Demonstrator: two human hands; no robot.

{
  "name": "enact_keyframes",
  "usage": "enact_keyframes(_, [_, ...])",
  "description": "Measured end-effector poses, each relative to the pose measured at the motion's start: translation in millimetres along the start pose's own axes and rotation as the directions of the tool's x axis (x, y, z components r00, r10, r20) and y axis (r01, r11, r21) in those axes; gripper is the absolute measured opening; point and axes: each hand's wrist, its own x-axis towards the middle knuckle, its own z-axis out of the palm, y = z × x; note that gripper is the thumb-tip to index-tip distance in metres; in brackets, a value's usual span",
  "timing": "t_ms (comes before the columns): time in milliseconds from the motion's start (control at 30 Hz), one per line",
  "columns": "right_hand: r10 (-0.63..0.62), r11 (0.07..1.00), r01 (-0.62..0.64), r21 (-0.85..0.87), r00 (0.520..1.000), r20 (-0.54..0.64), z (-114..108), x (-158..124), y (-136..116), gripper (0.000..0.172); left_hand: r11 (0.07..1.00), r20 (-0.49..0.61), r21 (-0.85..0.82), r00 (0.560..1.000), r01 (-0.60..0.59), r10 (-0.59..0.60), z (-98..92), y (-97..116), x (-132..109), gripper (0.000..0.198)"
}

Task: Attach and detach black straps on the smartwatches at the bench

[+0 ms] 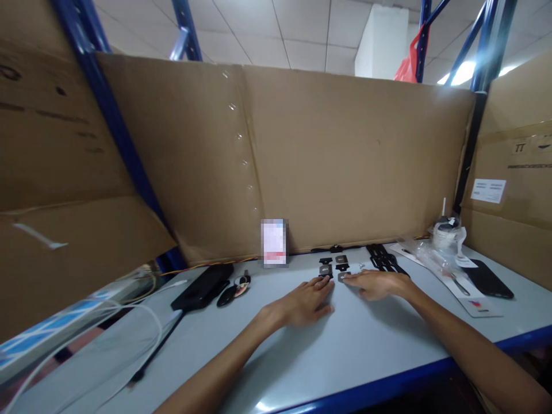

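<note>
View: head camera, looking forward and down at the worktop [302, 351].
Left hand: the left hand [308, 302] lies palm down on the light grey surface, fingers stretched and a little apart, clamped on nothing.
Left fingertips: they touch the near edge of a small dark plate [325, 269].
Right hand: the right hand [375, 283] lies flat too, with its fingers pointing to the left and gripping nothing.
Right fingertips: they reach a small grey plate [344, 276]; I cannot tell if they press on it.
Position of the plates: both lie between the two hands and the cardboard wall [345, 155], with a third plate [340, 260] just behind them.
Black frame parts: a bundle of black frame parts [382, 259] lies just behind the right hand.
Left side: a black pouch [202, 286], a key bunch [236, 286] and a white cable [129, 322].
Right side: clear plastic bags [431, 259] and a black phone [489, 279].
</note>
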Motion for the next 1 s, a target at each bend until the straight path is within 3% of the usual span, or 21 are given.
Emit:
enact_keyframes(100, [-0.001, 1.0, -0.001, 0.021, 0.998, 0.064, -2, -1, -3, 0.072, 1.0, -0.034, -0.014, 0.999, -0.022, 0.021, -0.2, -2, 0, 0.074])
enact_keyframes(300, [-0.003, 0.999, 0.0, 0.036, 0.997, 0.076, -6, -3, -8, 0.071, 0.999, -0.057, -0.006, 0.998, -0.037, 0.036, -7.2, -1, 0, 0.07])
enact_keyframes(433, [0.007, 1.0, -0.008, 0.005, 0.994, 0.113, -11, -4, -12, 0.07, 0.999, -0.132, -0.043, 0.991, -0.025, 0.019, -9.3, -6, 3, 0.07])
enact_keyframes(767, [0.014, 1.0, -0.016, 0.019, 0.997, 0.074, -5, -3, -5, 0.075, 0.985, -0.303, -0.163, 0.953, -0.047, -0.005, -11.4, -20, 6, 0.063])
enact_keyframes(867, [0.015, 1.0, -0.016, 0.013, 0.997, 0.08, -4, -3, -4, 0.074, 0.989, -0.35, -0.147, 0.936, -0.016, -0.037, -14.9, -19, 6, 0.056])
enact_keyframes(1000, [0.032, 0.999, -0.031, -0.014, 0.994, 0.108, -5, -3, -7, 0.073, 0.997, -0.345, -0.062, 0.939, -0.037, 0.013, -15.9, -19, 8, 0.05])
